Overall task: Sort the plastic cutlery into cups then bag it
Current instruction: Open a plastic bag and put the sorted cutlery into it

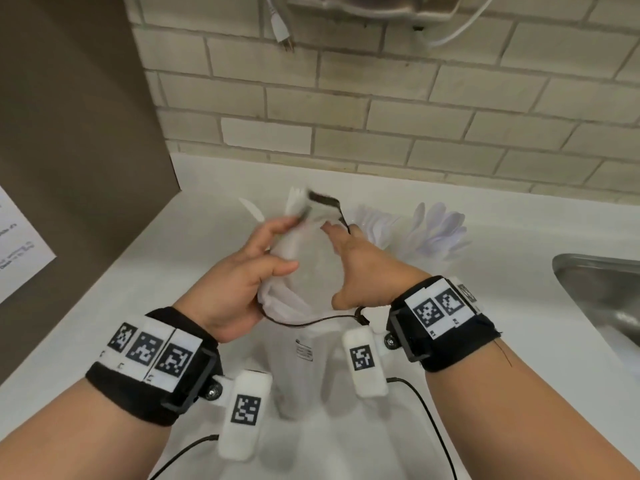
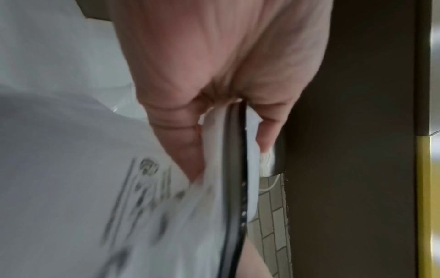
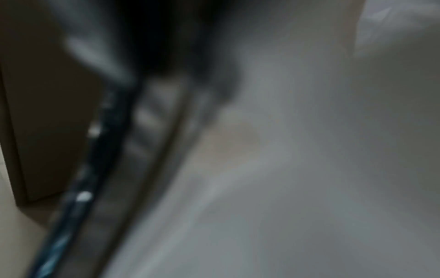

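Note:
A translucent white plastic bag [image 1: 304, 362] with a dark zip strip [image 1: 327, 199] along its mouth hangs over the white counter [image 1: 502, 237]. My left hand [image 1: 242, 271] grips the bag's left rim; in the left wrist view its fingers [image 2: 181, 135] pinch the dark strip [image 2: 234, 169]. A blurred bunch of white forks [image 1: 296, 202] sticks up by those fingertips. My right hand [image 1: 353, 268] holds the bag's right rim, thumb low and fingers up at the strip. The right wrist view is blurred and shows only the bag [image 3: 309, 169] and the strip [image 3: 95, 159].
Behind the bag stand clear cups of white spoons [image 1: 438, 226] and other white cutlery [image 1: 372, 221]; a white knife [image 1: 251, 207] pokes up at the left. A steel sink [image 1: 602, 299] lies right. A brown cabinet panel [image 1: 69, 133] with a paper sheet [image 1: 20, 244] closes the left.

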{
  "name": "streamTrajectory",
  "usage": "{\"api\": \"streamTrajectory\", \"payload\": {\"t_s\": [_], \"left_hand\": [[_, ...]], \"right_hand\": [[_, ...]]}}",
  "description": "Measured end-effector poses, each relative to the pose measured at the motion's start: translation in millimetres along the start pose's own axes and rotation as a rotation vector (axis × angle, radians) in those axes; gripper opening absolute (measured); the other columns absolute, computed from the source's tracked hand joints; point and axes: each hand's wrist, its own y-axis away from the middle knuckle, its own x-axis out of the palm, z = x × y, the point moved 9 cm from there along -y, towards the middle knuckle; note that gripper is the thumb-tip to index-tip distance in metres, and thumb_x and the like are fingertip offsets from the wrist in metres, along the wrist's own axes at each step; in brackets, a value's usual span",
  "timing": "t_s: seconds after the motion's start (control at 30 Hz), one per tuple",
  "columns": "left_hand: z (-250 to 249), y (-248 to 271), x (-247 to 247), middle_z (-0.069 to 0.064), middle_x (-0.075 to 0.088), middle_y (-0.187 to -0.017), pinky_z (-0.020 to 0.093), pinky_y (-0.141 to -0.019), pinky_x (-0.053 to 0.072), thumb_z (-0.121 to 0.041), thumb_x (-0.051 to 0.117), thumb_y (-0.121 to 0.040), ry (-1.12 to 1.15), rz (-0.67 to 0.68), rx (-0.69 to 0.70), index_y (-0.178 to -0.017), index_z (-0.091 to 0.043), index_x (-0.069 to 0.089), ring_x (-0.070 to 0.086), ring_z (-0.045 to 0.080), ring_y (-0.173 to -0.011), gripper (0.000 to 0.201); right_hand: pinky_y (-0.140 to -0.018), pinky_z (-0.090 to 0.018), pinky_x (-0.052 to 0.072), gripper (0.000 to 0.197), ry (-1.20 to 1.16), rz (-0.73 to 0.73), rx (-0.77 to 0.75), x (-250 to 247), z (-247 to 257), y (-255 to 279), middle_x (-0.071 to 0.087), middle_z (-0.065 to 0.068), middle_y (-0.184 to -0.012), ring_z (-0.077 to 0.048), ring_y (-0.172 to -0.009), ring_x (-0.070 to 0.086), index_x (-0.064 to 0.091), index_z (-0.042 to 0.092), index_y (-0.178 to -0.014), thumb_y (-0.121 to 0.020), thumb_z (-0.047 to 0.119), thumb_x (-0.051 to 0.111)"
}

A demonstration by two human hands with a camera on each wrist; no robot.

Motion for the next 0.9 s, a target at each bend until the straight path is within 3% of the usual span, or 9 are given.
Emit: {"api": "streamTrajectory", "payload": {"t_s": [0.07, 0.13, 0.27, 0.37, 0.43, 0.57, 0.67, 0.8, 0.9], "left_hand": [[1.2, 3.0, -0.5, 0.0, 0.074, -0.105, 0.024, -0.073, 0.055, -0.013, 0.066, -0.072, -0.186, 0.026, -0.071, -0.094, -0.026, 0.077, 0.068, 0.018, -0.096, 0.028], [8.2, 3.6, -14.8, 0.008, 0.072, -0.109, 0.029, -0.062, 0.055, -0.032, 0.063, -0.081, -0.315, -0.008, -0.194, -0.101, -0.016, 0.076, 0.068, 0.023, -0.09, 0.028], [17.4, 4.8, -46.7, 0.005, 0.058, -0.129, 0.026, -0.049, 0.054, -0.003, 0.049, -0.093, -0.474, -0.173, -0.297, -0.141, -0.019, 0.047, 0.064, 0.019, -0.086, 0.05], [18.0, 3.7, -43.1, -0.011, 0.05, -0.132, 0.022, -0.052, 0.054, 0.002, 0.048, -0.091, -0.568, -0.168, -0.227, -0.15, -0.034, 0.022, 0.062, 0.013, -0.094, 0.074], [20.1, 1.1, -38.7, -0.015, 0.052, -0.127, 0.024, -0.054, 0.055, 0.002, 0.051, -0.09, -0.568, -0.168, -0.186, -0.15, -0.038, 0.016, 0.064, 0.012, -0.091, 0.08], [21.5, -1.4, -45.8, -0.005, 0.06, -0.113, 0.031, -0.056, 0.058, -0.003, 0.059, -0.084, -0.632, -0.25, -0.203, -0.15, -0.031, 0.022, 0.069, 0.022, -0.083, 0.081], [-3.7, -2.1, -55.5, -0.002, 0.063, -0.09, 0.018, -0.053, 0.049, -0.021, 0.061, -0.084, -1.138, -0.373, -0.147, -0.129, -0.017, 0.052, 0.063, 0.017, -0.077, 0.046], [-18.1, -7.6, -51.3, 0.008, 0.038, -0.129, 0.029, -0.089, 0.041, -0.011, 0.062, -0.081, -1.576, -0.398, -0.031, -0.104, -0.025, 0.065, 0.047, 0.03, -0.115, 0.026], [5.4, -13.3, -42.4, 0.001, 0.009, -0.151, 0.032, -0.102, 0.041, 0.002, 0.057, -0.078, -1.583, -0.106, -0.128, -0.118, -0.038, 0.06, 0.04, 0.028, -0.126, 0.057]], "right_hand": [[-0.075, -0.03, 0.057, 0.091, 0.083, 0.031, -0.025, 4.1, 0.1, -1.0, 0.028, -0.001, -0.127, -0.024, -0.095, 0.058, 0.023, 0.023, -0.143, -0.065, 0.001, 0.064], [-0.062, -0.021, 0.052, 0.082, 0.116, 0.063, -0.038, 6.7, -2.3, -1.4, 0.029, -0.001, -0.125, -0.024, -0.091, 0.057, 0.027, 0.017, -0.143, -0.069, -0.007, 0.054], [-0.072, -0.005, 0.038, 0.068, -0.018, -0.04, -0.053, -5.8, -7.2, -3.8, 0.032, 0.003, -0.131, -0.02, -0.112, 0.05, 0.055, 0.028, -0.131, -0.075, -0.011, 0.05], [-0.1, -0.03, 0.039, 0.035, 0.115, -0.379, -0.093, -29.0, 11.7, 9.5, 0.039, 0.003, -0.139, -0.025, -0.12, 0.041, 0.07, 0.025, -0.11, -0.079, 0.01, 0.061], [-0.095, -0.046, 0.04, 0.025, 0.139, -0.498, -0.313, -25.3, 47.2, 22.4, 0.058, 0.004, -0.118, -0.026, -0.105, 0.048, 0.074, 0.024, -0.095, -0.078, 0.015, 0.058], [-0.109, -0.046, 0.017, 0.045, 0.382, 0.023, -0.196, 35.6, 40.2, 7.8, 0.069, 0.003, -0.095, -0.019, -0.085, 0.059, 0.05, 0.026, -0.129, -0.088, 0.008, 0.041], [-0.102, -0.039, 0.037, 0.045, 0.437, 0.112, -0.088, 38.3, 17.6, 5.6, 0.068, -0.005, -0.105, -0.027, -0.097, 0.06, 0.044, 0.024, -0.136, -0.091, 0.024, 0.049], [-0.091, -0.037, 0.05, 0.079, 0.419, 0.151, -0.092, 43.9, 16.7, 4.7, 0.062, -0.003, -0.123, -0.029, -0.109, 0.058, 0.028, 0.027, -0.147, -0.078, 0.039, 0.067], [-0.089, -0.038, 0.048, 0.093, 0.466, 0.118, -0.093, 41.2, 14.1, 3.9, 0.066, -0.003, -0.108, -0.03, -0.098, 0.06, 0.017, 0.031, -0.148, -0.073, 0.05, 0.068]]}}
